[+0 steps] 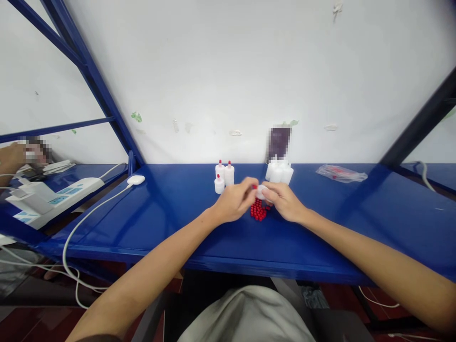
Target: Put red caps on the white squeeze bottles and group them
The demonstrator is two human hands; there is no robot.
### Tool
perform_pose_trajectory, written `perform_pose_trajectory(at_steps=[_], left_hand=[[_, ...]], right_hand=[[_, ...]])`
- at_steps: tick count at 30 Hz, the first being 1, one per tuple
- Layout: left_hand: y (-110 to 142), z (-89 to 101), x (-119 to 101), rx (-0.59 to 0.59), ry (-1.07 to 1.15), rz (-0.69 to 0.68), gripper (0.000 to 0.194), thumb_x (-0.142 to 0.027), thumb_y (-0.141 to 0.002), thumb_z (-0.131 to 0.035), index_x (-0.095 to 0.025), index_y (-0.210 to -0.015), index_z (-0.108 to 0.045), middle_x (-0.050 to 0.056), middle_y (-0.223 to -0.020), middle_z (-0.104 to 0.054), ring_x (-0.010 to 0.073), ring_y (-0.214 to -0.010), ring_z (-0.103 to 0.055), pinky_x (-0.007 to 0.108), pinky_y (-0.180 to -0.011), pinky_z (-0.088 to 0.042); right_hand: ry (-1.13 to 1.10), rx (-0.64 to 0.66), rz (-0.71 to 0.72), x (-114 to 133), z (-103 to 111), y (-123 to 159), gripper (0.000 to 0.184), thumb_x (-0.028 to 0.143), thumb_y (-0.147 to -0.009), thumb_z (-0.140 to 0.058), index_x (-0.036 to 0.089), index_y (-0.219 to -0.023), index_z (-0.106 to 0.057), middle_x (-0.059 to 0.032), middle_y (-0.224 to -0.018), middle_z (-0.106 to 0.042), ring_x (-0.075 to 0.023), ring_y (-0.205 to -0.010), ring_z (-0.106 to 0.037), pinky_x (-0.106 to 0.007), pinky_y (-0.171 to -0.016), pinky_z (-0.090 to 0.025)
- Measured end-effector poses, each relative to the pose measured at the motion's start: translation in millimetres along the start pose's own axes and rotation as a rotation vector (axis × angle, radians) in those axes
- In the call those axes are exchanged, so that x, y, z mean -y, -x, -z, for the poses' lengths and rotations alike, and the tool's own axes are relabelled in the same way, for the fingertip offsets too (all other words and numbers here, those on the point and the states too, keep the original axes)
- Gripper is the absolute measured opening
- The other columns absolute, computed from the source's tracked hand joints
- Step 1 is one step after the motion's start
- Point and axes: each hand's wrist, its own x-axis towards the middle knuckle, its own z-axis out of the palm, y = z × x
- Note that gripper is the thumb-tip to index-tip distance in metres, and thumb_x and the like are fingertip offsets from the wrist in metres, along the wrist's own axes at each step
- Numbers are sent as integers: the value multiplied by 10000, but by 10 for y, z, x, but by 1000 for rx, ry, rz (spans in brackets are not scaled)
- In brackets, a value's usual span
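Note:
Both my hands meet over the middle of the blue shelf (171,223). My right hand (283,202) grips a small white bottle (261,192). My left hand (235,202) pinches a small red cap (255,187) at the bottle's top. A pile of several red caps (258,211) lies on the shelf just below my hands. Three capped white bottles (223,175) stand behind my left hand. A group of uncapped white bottles (280,172) stands behind my right hand.
A clear plastic bag (340,173) lies at the back right. A white cable with a plug (136,180) runs off the left edge. A white power strip (53,197) sits on the left shelf, near another person's hand (12,159). Blue frame bars (96,80) rise at the left.

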Motion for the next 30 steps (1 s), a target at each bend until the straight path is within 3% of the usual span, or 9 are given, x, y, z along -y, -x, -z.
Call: perform_pose_trajectory(at_steps=[3, 5, 8, 10, 17, 22, 24, 27, 30], left_hand=[[2, 231, 201, -276, -44, 76, 127, -290, -937, -454, -188, -998, -499, -58, -632, -477, 80, -507, -419, 200, -518, -328], [13, 433, 344, -367, -105, 162, 109, -296, -905, -497, -187, -905, -503, -63, -614, -461, 76, -504, -413, 202, -525, -330], [37, 670, 502, -346, -241, 270, 99, -263, -846, -543, -184, -795, -513, -72, -566, -409, 78, -506, -396, 212, -552, -336], [48, 731, 551, -299, -285, 323, 90, -267, -826, -553, -183, -800, -538, -68, -570, -427, 85, -523, -423, 218, -565, -343], [53, 667, 559, -158, -360, 423, 156, -340, -829, -568, -193, -870, -599, -57, -603, -503, 104, -553, -476, 236, -590, -358], [52, 616, 427, -264, -376, 311, 188, -343, -866, -540, -190, -964, -589, -66, -594, -455, 97, -534, -446, 237, -594, -366], [29, 507, 277, -191, -366, 198, 178, -324, -875, -529, -183, -960, -595, -55, -614, -474, 101, -553, -452, 243, -612, -381], [-35, 242, -9, 163, -355, 8, 210, -345, -897, -530, -187, -972, -646, 16, -828, -603, 141, -757, -555, 275, -741, -435], [-114, -4, -222, 333, -455, -62, 294, -444, -889, -556, -199, -964, -701, 67, -994, -605, 204, -904, -547, 343, -826, -439]], right_hand=[[-38, -84, -82, -16, 13, 1, 466, 570, -923, -456, 178, -702, -573, 22, -568, -489, -127, -539, -464, -268, -564, -373], [-16, -165, -134, -24, 24, 9, 423, 560, -856, -574, 182, -667, -569, 28, -552, -491, -120, -521, -448, -264, -543, -359], [-14, -248, -138, -43, 37, 27, 366, 495, -753, -700, 186, -626, -553, 31, -537, -496, -116, -509, -436, -262, -518, -335], [-121, -257, -120, -60, 43, 32, 332, 469, -793, -625, 186, -633, -561, 19, -540, -507, -128, -506, -461, -269, -509, -338], [-212, -198, -143, -46, 56, 1, 339, 386, -896, -432, 182, -686, -602, -16, -610, -593, -152, -589, -535, -279, -572, -385], [-243, -233, -185, -53, 48, 15, 277, 378, -888, -460, 183, -764, -612, 5, -573, -584, -146, -539, -535, -271, -543, -377], [-243, -249, -208, -64, 41, 18, 295, 385, -884, -459, 180, -732, -607, 10, -555, -569, -139, -506, -526, -270, -526, -376], [-210, -279, -238, -69, 36, 13, 346, 412, -873, -463, 174, -667, -605, 7, -508, -548, -136, -473, -505, -270, -504, -364], [-192, -328, -253, -65, 36, -1, 363, 424, -857, -474, 175, -620, -590, 10, -494, -529, -135, -460, -497, -273, -500, -376]])
